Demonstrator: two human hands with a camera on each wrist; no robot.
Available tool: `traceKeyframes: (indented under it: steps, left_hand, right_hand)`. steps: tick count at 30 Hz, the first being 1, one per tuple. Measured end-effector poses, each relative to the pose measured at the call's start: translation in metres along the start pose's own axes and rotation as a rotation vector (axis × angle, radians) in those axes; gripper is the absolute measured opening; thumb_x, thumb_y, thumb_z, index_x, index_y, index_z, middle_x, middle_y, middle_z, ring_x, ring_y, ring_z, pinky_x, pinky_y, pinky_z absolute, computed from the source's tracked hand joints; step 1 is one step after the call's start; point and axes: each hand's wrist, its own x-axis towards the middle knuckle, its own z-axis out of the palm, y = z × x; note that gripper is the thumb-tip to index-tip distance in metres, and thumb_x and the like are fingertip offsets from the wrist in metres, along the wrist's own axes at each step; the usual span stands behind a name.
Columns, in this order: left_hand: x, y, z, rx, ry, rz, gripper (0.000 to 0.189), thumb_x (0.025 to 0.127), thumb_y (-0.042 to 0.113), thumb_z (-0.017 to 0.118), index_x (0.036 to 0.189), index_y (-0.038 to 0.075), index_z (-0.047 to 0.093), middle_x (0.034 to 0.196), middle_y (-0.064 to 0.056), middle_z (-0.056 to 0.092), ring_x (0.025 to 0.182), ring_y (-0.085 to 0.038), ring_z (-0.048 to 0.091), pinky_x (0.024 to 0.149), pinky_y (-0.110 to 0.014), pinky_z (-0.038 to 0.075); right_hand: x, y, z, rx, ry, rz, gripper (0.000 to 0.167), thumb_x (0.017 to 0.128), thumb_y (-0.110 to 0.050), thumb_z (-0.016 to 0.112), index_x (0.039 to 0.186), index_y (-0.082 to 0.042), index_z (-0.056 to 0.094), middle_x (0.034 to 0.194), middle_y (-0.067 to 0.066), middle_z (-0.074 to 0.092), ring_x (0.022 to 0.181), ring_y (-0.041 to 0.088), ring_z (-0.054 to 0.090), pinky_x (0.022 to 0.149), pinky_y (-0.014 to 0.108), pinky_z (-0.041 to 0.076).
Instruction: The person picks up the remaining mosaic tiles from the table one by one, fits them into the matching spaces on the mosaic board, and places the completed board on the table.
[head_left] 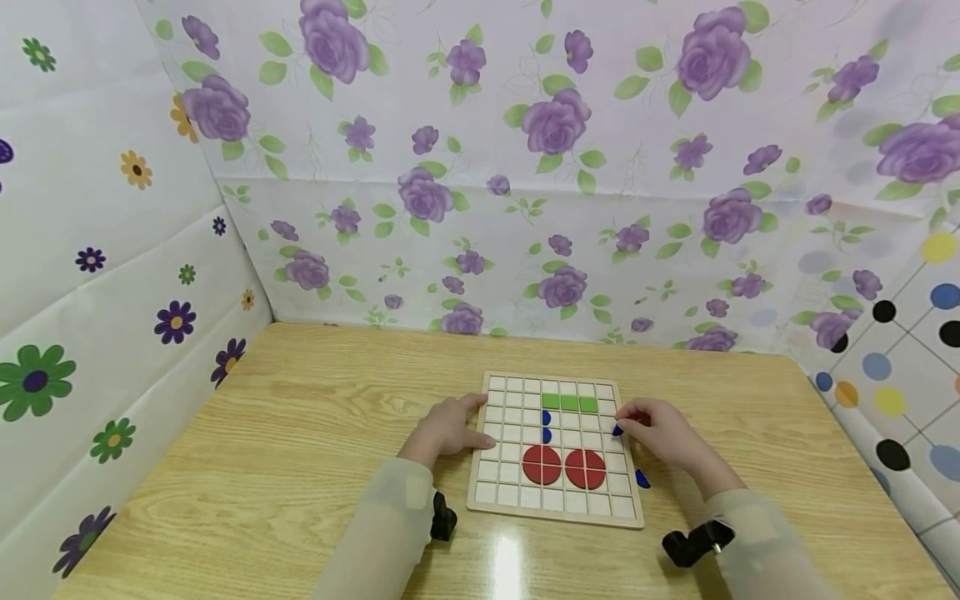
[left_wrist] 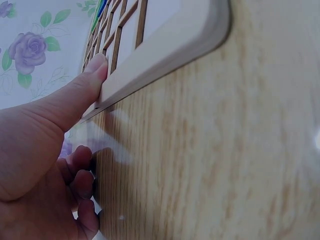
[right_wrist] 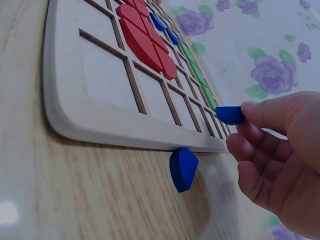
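A wooden grid board (head_left: 553, 518) lies on the table. It carries a row of green squares (head_left: 569, 403), two red discs (head_left: 585, 469) made of quarter pieces, and two blue half-round pieces (head_left: 547, 418) in one column. My left hand (head_left: 448, 427) rests at the board's left side, with the thumb pressing on its frame. Beyond the board's right edge, my right hand (head_left: 663, 431) pinches another blue half-round piece (right_wrist: 231, 115) between thumb and finger. One loose blue piece (right_wrist: 183, 169) lies on the table against that same edge.
The wooden table (head_left: 315, 425) reaches back to a wall hung with a purple-flowered cloth (head_left: 480, 250). Patterned cloths also hang at the left and right. A black wrist mount (head_left: 697, 543) sits on the right sleeve, another (head_left: 443, 518) on the left.
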Motion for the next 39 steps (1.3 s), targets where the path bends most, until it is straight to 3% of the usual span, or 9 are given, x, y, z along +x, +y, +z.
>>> traceKeyframes:
  steps: [16,30,39]
  left_hand:
    - [0.001,0.000,0.001,0.015,-0.002,-0.008,0.076,0.080,0.042,0.074,0.145,0.029,0.038,0.150,-0.021,0.034,0.137,-0.042,0.030,0.106,-0.060,0.033]
    - [0.001,0.000,0.000,0.017,-0.008,-0.016,0.076,0.079,0.041,0.074,0.145,0.028,0.038,0.149,-0.022,0.033,0.137,-0.044,0.029,0.105,-0.062,0.032]
    - [0.000,0.002,0.000,0.014,-0.005,-0.009,0.075,0.080,0.040,0.074,0.145,0.027,0.039,0.149,-0.021,0.035,0.137,-0.042,0.031,0.106,-0.060,0.033]
  right_hand:
    - [0.008,-0.010,0.007,0.007,0.000,-0.004,0.019,0.096,-0.017,0.057,0.104,-0.002,0.065,0.082,0.008,0.061,0.065,0.014,0.047,0.054,0.024,0.040]
    - [0.019,-0.017,0.014,-0.026,-0.020,0.004,0.015,0.094,-0.017,0.058,0.101,-0.005,0.065,0.088,0.005,0.064,0.074,0.016,0.052,0.064,0.028,0.045]
    - [0.026,-0.019,0.018,-0.071,-0.027,-0.040,0.012,0.094,-0.015,0.059,0.097,-0.007,0.067,0.089,0.003,0.065,0.076,0.014,0.053,0.068,0.030,0.045]
